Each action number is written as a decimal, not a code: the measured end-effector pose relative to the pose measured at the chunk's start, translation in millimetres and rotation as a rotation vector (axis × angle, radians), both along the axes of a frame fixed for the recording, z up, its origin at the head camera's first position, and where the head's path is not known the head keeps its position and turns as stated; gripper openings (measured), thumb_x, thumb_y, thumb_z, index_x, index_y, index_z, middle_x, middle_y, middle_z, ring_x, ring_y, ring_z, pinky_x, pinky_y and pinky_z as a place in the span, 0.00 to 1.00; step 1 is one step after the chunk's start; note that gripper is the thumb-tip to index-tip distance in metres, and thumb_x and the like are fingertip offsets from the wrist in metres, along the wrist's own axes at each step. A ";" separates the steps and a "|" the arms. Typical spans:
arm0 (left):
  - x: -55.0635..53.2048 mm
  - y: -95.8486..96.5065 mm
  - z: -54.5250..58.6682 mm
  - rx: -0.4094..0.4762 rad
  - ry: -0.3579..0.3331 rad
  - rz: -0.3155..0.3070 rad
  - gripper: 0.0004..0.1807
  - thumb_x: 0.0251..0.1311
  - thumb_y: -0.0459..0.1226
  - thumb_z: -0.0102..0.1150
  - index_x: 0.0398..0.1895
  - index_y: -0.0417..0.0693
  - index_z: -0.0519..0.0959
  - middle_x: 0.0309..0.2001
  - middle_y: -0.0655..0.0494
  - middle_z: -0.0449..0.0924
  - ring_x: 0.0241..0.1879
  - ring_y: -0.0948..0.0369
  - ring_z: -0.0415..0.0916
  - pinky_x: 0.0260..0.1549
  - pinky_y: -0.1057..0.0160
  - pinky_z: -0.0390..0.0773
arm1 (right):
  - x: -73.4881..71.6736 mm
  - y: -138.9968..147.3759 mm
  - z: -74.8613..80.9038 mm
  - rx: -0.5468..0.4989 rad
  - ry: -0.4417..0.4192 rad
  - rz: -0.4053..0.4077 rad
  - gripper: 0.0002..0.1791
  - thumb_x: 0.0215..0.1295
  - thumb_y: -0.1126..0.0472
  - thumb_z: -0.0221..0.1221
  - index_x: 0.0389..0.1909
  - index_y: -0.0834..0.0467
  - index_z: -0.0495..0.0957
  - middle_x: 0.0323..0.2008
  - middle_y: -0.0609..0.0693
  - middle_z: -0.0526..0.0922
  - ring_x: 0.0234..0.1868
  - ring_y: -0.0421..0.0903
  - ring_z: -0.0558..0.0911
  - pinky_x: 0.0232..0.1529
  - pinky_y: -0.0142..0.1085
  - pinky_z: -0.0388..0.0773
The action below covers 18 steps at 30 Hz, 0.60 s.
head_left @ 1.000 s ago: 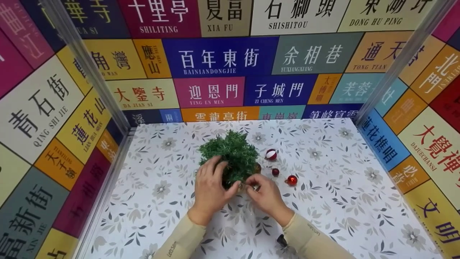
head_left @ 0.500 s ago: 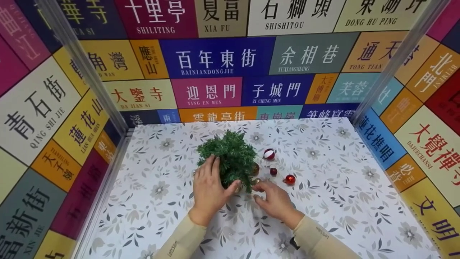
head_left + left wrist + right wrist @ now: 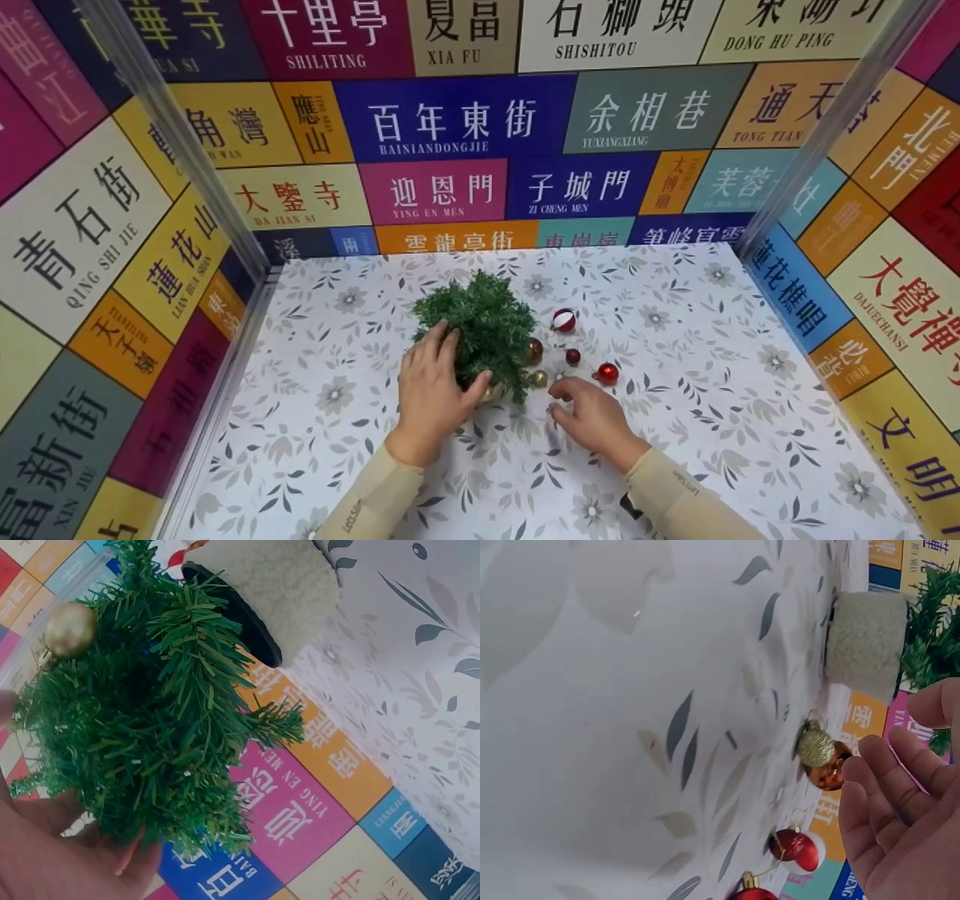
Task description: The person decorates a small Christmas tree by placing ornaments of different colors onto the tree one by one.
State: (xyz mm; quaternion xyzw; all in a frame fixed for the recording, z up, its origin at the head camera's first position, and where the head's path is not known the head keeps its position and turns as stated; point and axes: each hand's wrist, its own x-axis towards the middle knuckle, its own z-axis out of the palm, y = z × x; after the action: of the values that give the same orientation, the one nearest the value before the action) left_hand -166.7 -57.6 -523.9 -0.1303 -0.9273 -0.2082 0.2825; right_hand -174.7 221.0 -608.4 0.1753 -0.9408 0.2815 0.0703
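A small artificial Christmas tree [image 3: 480, 315] stands on the patterned table, its pale fuzzy base [image 3: 866, 641] visible in both wrist views. My left hand [image 3: 433, 386] holds the tree's left and front side, fingers curled in among the branches, thumb at the front. A smooth gold bauble [image 3: 71, 630] sits among the needles near that thumb. Right of the tree, my right hand [image 3: 592, 416] holds nothing, its fingers loosely bent. Just past its fingertips lies a small gold glitter bauble [image 3: 538, 378], with a shiny brown bauble [image 3: 533, 350] behind it.
Further right lie a red-and-white bauble [image 3: 564, 320], a small dark red bauble [image 3: 572, 356] and a shiny red bauble [image 3: 607, 373]. Sign-printed panels [image 3: 457, 116] wall the table at the back and sides.
My right hand has moved right, away from the tree, and the gold glitter bauble now shows beyond its fingertips. The left hand has stayed at the tree, shifting slightly.
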 end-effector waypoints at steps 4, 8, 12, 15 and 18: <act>-1.4 -3.7 0.5 0.001 -0.004 -0.026 0.39 0.50 0.60 0.55 0.59 0.43 0.70 0.64 0.47 0.61 0.59 0.51 0.62 0.56 0.49 0.60 | -3.6 6.3 -3.2 0.006 -0.016 -0.015 0.10 0.54 0.54 0.61 0.39 0.48 0.79 0.34 0.40 0.78 0.35 0.40 0.77 0.34 0.40 0.74; -3.2 -8.0 1.2 -0.010 -0.005 -0.043 0.38 0.50 0.59 0.56 0.59 0.43 0.71 0.64 0.47 0.61 0.58 0.51 0.63 0.56 0.49 0.60 | -6.8 11.0 -6.2 0.014 -0.037 -0.037 0.10 0.54 0.54 0.60 0.39 0.48 0.79 0.34 0.40 0.78 0.35 0.42 0.78 0.34 0.40 0.74; -4.3 -12.7 2.6 -0.024 -0.016 -0.064 0.37 0.50 0.58 0.57 0.59 0.44 0.71 0.65 0.48 0.60 0.58 0.51 0.64 0.57 0.50 0.60 | -9.8 13.8 -8.6 0.016 -0.044 -0.044 0.11 0.54 0.54 0.60 0.39 0.49 0.78 0.35 0.41 0.79 0.36 0.44 0.79 0.35 0.41 0.75; -5.0 -16.9 3.7 -0.036 -0.033 -0.082 0.37 0.51 0.57 0.56 0.60 0.45 0.70 0.65 0.49 0.60 0.58 0.51 0.63 0.57 0.50 0.59 | -12.2 15.3 -10.2 0.015 -0.045 -0.045 0.11 0.54 0.55 0.60 0.39 0.49 0.78 0.34 0.41 0.79 0.36 0.45 0.79 0.35 0.41 0.75; -6.8 -21.6 3.7 -0.049 -0.040 -0.100 0.36 0.51 0.57 0.56 0.60 0.45 0.70 0.65 0.49 0.59 0.59 0.51 0.62 0.57 0.50 0.59 | -14.2 16.4 -11.8 0.017 -0.051 -0.054 0.11 0.53 0.55 0.61 0.39 0.50 0.79 0.34 0.41 0.79 0.35 0.44 0.79 0.36 0.41 0.74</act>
State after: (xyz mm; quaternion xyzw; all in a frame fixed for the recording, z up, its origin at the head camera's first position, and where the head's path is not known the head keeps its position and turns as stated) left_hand -173.5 -79.2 -520.2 -0.1790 -0.9299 -0.2019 0.2498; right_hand -188.9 237.4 -620.2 0.1432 -0.9490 0.2758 0.0524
